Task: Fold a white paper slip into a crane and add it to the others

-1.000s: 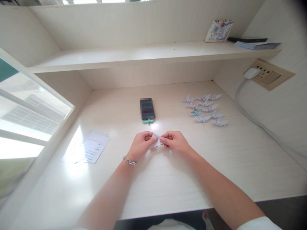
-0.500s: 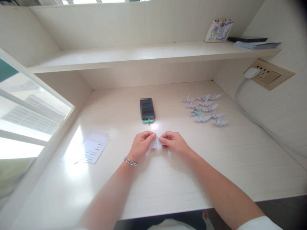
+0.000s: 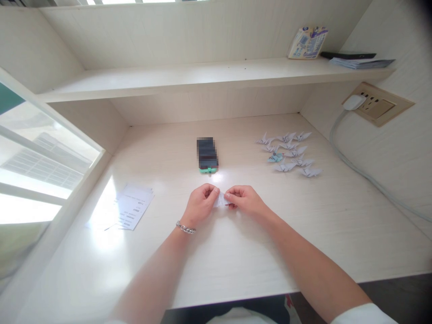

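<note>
Folding in hand: the left hand [image 3: 200, 204] and the right hand [image 3: 245, 201] meet over the near middle of the desk [image 3: 236, 256], each pinching one end of a small white piece of paper [image 3: 221, 200] between thumb and forefinger; the other fingers are curled in.
Doing it well: as I judge it, both pinches should sit close to the crease line, the edges should be matched first, and only then should a fingertip run along the fold; a piece this small slips out of line easily.
Where the paper is: between the two sets of fingertips, at or just above the desk top; I cannot tell whether it touches.
Long axis: it runs left to right, hand to hand, nearly level.
Pointing: each end goes into a pinch; the fingers hide the tips, so no clear head end shows.
Left wrist: a silver chain bracelet [image 3: 185, 227].
Left of the hands: printed paper slips [image 3: 133, 209], well apart.
Beyond the hands: a phone [image 3: 207, 155] lying flat.
Far right: a cluster of folded paper cranes [image 3: 289, 153].
Farthest: a shelf [image 3: 189, 76] bearing a carton [image 3: 308, 42].
</note>
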### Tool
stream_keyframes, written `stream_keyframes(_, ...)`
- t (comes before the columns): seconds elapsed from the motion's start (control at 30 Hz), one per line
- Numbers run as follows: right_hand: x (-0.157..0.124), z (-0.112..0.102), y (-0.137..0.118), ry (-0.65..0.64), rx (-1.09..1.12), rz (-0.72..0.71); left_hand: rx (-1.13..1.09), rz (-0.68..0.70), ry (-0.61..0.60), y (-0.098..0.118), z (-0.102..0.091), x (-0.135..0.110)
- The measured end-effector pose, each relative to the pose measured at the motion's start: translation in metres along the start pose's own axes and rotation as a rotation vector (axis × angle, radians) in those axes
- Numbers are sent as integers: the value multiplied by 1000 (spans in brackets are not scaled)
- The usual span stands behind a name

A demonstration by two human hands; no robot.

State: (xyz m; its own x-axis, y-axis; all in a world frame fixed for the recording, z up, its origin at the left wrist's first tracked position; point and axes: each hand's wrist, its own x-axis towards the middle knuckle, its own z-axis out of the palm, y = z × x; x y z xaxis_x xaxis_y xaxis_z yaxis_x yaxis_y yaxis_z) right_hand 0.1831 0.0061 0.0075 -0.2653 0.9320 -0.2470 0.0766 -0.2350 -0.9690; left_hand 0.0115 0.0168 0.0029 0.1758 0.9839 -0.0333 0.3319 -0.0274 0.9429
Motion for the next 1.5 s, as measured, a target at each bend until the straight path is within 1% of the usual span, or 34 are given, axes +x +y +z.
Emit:
stream_keyframes(0.07, -1, -4, -2, -10, -56, 13, -22, -22, 43, -3, -4, 3)
stream_keyframes(0.17, 0, -9, -3, -9, -82, 15, -42, -45, 59, -6, -9, 5)
stream_keyframes(0.3, 3, -13, 1, 0, -26, 18, -51, -53, 86, -8, -10, 6)
stream_keyframes(0.47, 5, -13, 4, 51, 33, -3, -77, -66, 127, -5, -9, 5)
stream_keyframes(0.63, 0, -7, 0, 21, -105, -25, -95, -66, 108, -3, -8, 4)
stream_keyframes(0.8, 1, -7, 0, -33, 28, -25, -137, -47, 86, -3, -6, 3)
stream_keyframes(0.93, 2, -7, 3, -12, -35, -45, -100, -14, 76, 1, -4, 1)
stream_keyframes(1.07, 2, -4, 3, 21, -94, -64, -78, -10, 24, 6, -3, -1)
stream_keyframes(1.2, 2, -3, 2, -5, -81, -42, -71, -12, 14, 7, -2, -2)
stream_keyframes(1.3, 2, -2, 4, 4, -95, -75, -49, -3, 9, 6, 0, -3)
stream_keyframes(1.4, 3, -1, 7, 4, -89, -92, -73, -10, -32, 4, 2, -3)
stream_keyframes(1.5, 4, -1, 8, -21, -43, -61, -130, -45, -66, 3, 1, -2)
